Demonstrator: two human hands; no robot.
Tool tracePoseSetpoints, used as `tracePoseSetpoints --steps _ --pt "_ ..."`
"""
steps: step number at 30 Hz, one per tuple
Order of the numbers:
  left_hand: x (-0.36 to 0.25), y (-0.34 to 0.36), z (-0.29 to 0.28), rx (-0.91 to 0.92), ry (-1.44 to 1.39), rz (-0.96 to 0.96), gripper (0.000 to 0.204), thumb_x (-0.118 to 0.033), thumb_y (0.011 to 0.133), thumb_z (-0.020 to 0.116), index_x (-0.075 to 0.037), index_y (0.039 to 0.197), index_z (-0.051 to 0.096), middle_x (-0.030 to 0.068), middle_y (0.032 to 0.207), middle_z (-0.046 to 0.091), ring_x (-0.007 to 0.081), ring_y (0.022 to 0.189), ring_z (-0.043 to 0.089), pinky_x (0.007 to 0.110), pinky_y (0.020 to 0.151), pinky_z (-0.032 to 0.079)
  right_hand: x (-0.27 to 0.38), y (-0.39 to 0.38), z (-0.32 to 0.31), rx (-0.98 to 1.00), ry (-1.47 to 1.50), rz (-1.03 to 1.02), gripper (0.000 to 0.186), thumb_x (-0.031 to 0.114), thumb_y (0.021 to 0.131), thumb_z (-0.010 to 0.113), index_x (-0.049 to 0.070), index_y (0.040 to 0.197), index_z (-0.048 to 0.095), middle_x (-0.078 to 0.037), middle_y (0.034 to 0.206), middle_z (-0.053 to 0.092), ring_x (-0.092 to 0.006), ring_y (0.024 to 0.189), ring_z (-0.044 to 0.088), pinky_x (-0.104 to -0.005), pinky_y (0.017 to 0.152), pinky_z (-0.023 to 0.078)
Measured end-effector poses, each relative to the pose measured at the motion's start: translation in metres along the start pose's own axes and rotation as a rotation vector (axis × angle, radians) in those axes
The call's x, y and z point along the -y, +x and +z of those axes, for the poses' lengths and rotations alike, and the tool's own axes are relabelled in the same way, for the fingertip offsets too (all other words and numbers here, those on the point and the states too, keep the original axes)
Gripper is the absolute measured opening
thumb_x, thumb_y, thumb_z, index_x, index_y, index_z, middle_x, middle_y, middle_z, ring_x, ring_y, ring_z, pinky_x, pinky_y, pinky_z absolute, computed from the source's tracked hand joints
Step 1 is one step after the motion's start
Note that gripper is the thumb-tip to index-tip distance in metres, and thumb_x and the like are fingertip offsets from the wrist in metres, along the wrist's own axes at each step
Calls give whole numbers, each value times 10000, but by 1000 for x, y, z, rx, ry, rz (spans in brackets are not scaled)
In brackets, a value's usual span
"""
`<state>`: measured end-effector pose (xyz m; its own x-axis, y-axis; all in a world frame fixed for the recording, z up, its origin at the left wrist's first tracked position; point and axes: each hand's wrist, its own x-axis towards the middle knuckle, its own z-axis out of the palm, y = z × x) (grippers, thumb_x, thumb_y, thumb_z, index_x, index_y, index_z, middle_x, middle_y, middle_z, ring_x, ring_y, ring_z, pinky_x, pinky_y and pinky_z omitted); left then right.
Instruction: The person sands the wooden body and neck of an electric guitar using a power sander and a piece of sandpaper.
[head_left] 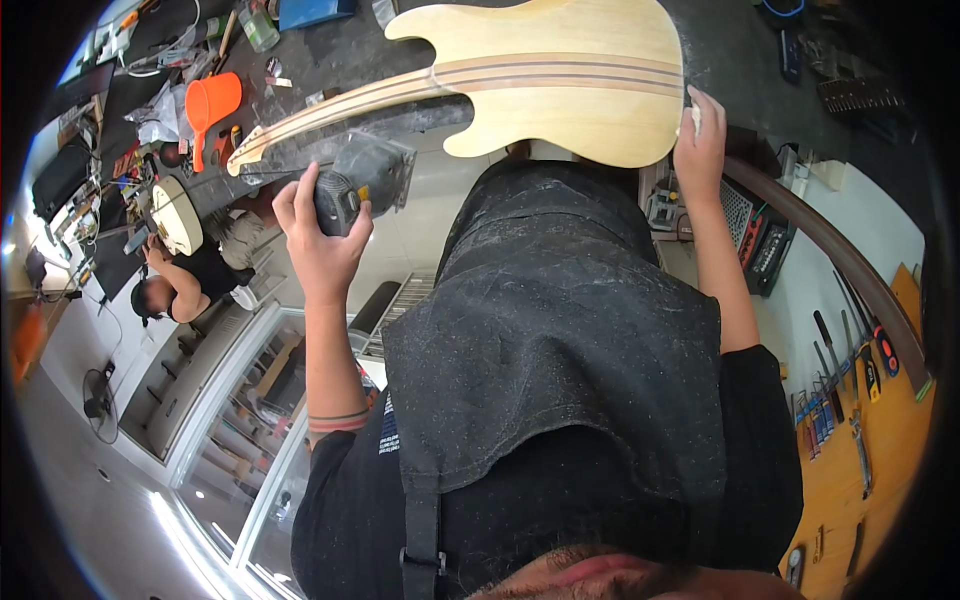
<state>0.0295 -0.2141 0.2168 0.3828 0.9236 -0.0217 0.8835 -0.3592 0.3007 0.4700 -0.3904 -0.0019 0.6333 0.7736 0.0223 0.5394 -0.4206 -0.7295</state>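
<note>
My left hand is wrapped round a dark grey power sander with a yellow switch and a pad on its far side, held below the neck of a pale wooden guitar. The guitar's body lies on the dark bench top, striped along its centre, with the neck reaching left. At the body's right end, my right hand has curled fingers against the edge, around a small pale thing too hidden to name. A black dusty apron covers my front.
A co-worker at the left handles a cream instrument body. An orange scoop, bottles and small tools crowd the bench. Hand tools hang on an orange board at right, beside a curved brown edge.
</note>
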Motion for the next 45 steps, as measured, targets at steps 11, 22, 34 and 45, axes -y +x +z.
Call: tracePoseSetpoints --steps 11,22,34,45 --pt "140 -78 61 297 62 -217 772 -234 778 887 -157 1488 592 192 1409 535 423 1203 678 507 980 580 191 -13 221 -42 -87 -458 570 285 1039 638 136 1582 546 -206 1519 573 -396 1451 511 -519 1228 388" --pt "194 -110 66 453 85 -366 792 -250 784 879 -149 1503 564 182 1392 516 421 1201 665 497 1005 571 91 58 187 -53 -574 -249 668 358 1099 513 24 1664 390 -190 1765 320 -385 1648 239 -595 1320 176" --pt "172 -131 76 377 64 -506 807 -291 821 874 -133 1536 533 195 1435 496 409 1287 622 488 1076 525 -52 142 45 -312 -284 45 431 238 1137 431 0 1444 615 -261 1475 632 -420 1374 587 -482 1118 482" --pt "139 -185 92 308 91 -651 827 -307 834 859 -109 1554 504 259 1461 470 462 1310 590 508 1098 504 15 48 29 191 -618 -344 524 368 1049 643 238 1555 606 -208 1278 636 -404 1222 614 -513 1034 514"
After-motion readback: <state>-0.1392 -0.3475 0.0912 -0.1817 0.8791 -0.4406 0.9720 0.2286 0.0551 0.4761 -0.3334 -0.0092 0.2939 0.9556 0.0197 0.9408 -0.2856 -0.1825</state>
